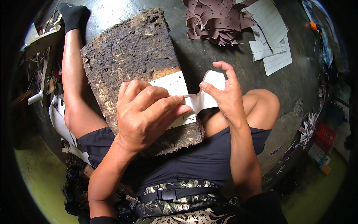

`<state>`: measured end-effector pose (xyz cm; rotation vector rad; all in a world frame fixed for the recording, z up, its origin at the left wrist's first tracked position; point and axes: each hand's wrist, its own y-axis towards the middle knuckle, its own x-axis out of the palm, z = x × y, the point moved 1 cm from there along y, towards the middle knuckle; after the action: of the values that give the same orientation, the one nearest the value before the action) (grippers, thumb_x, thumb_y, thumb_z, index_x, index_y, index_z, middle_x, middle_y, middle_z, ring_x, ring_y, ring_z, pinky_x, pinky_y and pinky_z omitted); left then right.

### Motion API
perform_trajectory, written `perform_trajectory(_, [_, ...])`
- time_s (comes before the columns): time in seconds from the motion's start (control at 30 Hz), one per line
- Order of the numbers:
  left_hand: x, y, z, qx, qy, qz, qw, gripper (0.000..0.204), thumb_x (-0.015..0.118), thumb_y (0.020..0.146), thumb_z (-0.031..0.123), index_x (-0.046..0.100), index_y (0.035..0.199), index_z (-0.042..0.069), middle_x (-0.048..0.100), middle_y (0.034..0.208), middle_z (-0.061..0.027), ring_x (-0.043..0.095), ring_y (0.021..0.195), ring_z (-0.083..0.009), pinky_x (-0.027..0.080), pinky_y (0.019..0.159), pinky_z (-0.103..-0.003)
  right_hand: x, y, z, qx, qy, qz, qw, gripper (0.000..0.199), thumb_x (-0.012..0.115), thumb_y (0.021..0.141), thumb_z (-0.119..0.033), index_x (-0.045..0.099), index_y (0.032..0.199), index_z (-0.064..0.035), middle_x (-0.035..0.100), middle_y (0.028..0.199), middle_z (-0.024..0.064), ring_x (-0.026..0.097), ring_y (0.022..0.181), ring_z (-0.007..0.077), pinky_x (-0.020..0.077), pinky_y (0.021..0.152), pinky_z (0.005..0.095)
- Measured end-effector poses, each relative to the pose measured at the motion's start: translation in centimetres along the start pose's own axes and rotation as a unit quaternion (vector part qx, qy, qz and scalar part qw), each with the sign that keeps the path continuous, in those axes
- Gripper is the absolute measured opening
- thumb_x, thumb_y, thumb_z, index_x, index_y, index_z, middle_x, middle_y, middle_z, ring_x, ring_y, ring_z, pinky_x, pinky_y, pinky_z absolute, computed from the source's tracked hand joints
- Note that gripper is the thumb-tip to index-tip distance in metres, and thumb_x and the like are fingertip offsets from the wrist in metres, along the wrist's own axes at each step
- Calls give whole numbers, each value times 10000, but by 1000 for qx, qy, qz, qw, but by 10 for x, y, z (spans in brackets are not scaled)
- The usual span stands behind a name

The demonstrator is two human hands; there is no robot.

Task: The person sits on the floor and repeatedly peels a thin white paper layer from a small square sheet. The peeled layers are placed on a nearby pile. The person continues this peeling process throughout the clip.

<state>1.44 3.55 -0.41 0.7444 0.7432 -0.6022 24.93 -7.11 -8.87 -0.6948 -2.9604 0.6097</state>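
A worn, rough-surfaced board (pixel 134 48) lies across my lap, with a white plate (pixel 169 83) with small holes near its edge resting on it. Over this plate and past the board's right side stretches a curved cut piece (pixel 209 98), white on the face toward me with a thin brownish edge. My left hand (pixel 143 112) pinches its narrow end between thumb and fingertips, low over the plate. At the wider end my right hand (pixel 228 93) grips the piece with the thumb on its white face and the index finger raised. The right hand's lower fingers are partly hidden.
A heap of brown cut pieces with dark dots (pixel 216 20) lies on the dark floor (pixel 220 59) beyond the board. Lined paper sheets (pixel 271 52) are beside it. Scraps (pixel 307 127) and a red box (pixel 325 136) sit at right; a wooden frame (pixel 44 52) stands at left.
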Motion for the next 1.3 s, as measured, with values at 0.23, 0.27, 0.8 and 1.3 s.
perform_trajectory(0.23, [7,4,5,-1,49,-4,999,238,967,871,397,896,1064,277,676,942,62,611,875,-209,430,769,-425,-3,1,-4,-20,-108,46,993,621,897,966,39,596,1498,-72,746,1041,13,703,939,85,590,847,265])
perform_trajectory(0.27, [9,5,6,-5,54,-6,999,236,963,877,401,898,1072,284,668,934,61,609,879,-210,429,776,-427,-5,1,-6,-36,-111,56,992,620,894,966,42,596,1498,-72,737,1047,13,698,943,84,589,848,266])
perform_trajectory(0.8, [-55,20,59,0,-97,48,994,489,1012,859,126,818,1301,47,719,1214,-154,706,1113,-320,585,970,-437,-32,-43,-180,-138,-6,-180,974,1073,736,929,85,187,1836,-75,714,1439,156,772,1119,171,609,1002,318])
perform_trajectory(1.3, [-82,-49,28,-418,-332,15,846,352,764,1120,80,599,1421,3,733,1024,-34,664,874,-70,545,800,-250,16,-33,-141,58,-46,-344,936,779,869,997,-1,442,1647,-31,790,1051,69,709,934,71,575,823,249])
